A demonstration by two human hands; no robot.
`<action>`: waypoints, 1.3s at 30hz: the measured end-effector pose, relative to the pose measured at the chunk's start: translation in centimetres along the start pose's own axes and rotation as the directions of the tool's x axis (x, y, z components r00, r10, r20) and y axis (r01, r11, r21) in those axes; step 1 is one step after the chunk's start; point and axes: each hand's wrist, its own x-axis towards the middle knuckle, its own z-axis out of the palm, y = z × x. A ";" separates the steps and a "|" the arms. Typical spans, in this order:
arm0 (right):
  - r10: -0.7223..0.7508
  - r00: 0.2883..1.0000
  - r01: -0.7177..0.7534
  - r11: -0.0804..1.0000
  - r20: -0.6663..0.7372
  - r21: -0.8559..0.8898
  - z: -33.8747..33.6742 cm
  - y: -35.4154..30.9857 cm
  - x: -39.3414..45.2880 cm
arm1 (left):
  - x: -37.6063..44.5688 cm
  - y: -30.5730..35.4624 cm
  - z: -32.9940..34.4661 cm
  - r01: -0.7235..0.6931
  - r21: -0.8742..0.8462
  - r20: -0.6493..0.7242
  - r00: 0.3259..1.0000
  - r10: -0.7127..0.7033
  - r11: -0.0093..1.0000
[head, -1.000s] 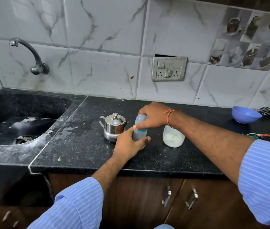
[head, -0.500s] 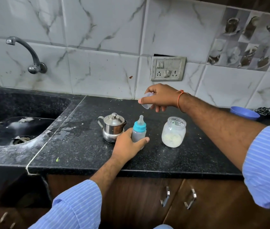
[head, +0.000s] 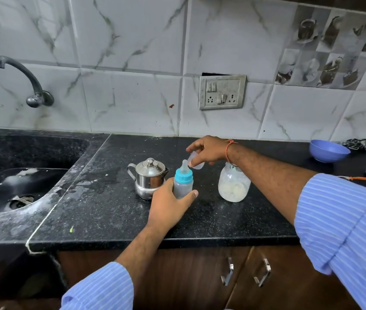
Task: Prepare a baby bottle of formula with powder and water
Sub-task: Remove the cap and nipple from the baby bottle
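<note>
A: What is nearest the camera?

B: Two blue striped sleeves (head: 343,231), rolled back from the forearms, and under the counter edge brown cabinet doors with metal handles (head: 227,274).

A: And on the black granite counter (head: 101,206)?

B: The left hand (head: 168,206) is wrapped round the lower body of the baby bottle (head: 183,181), thumb on the right side, fingers hidden behind. The bottle stands upright on the counter near the middle, its teal collar and clear teat uncovered.

A: What stands beside it?

B: Just to its left, a small steel kettle (head: 148,177) with its lid on, spout turned toward the bottle. To the right, a little apart, a clear jar of white powder (head: 233,184), partly crossed by the right forearm.

A: What is the right hand doing?

B: The right hand (head: 209,151) hangs above and just behind the teat, pinching the bottle's clear cap (head: 196,162) between thumb and fingertips. An orange thread (head: 229,148) circles that wrist.

A: Farther back?

B: A blue bowl (head: 327,151) stands at the far right near the wall. At left the dark sink (head: 32,153) is sunk into the counter, with a curved tap (head: 27,81) on the marble tiles above it. A switch and socket plate (head: 222,91) is on the wall behind the bottle.
</note>
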 end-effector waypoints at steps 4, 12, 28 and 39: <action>-0.024 0.999 0.028 0.994 0.038 -0.105 1.6 0.5 1.4 | 0.0 -0.1 0.0 -0.007 -0.005 -0.007 1.000 0.007 1.000; -0.003 0.993 0.025 0.983 0.120 -0.179 2.6 0.4 2.7 | 0.2 -0.3 0.0 -0.005 -0.005 -0.005 1.000 0.005 1.000; 0.038 0.970 0.067 0.909 0.241 -0.412 0.7 -1.8 1.3 | 0.4 -0.2 0.1 0.012 -0.003 0.008 1.000 -0.012 1.000; 0.042 0.947 0.092 0.914 0.317 -0.395 -1.5 -9.4 -6.4 | 0.6 -0.2 0.2 0.031 0.009 -0.017 0.999 -0.031 0.999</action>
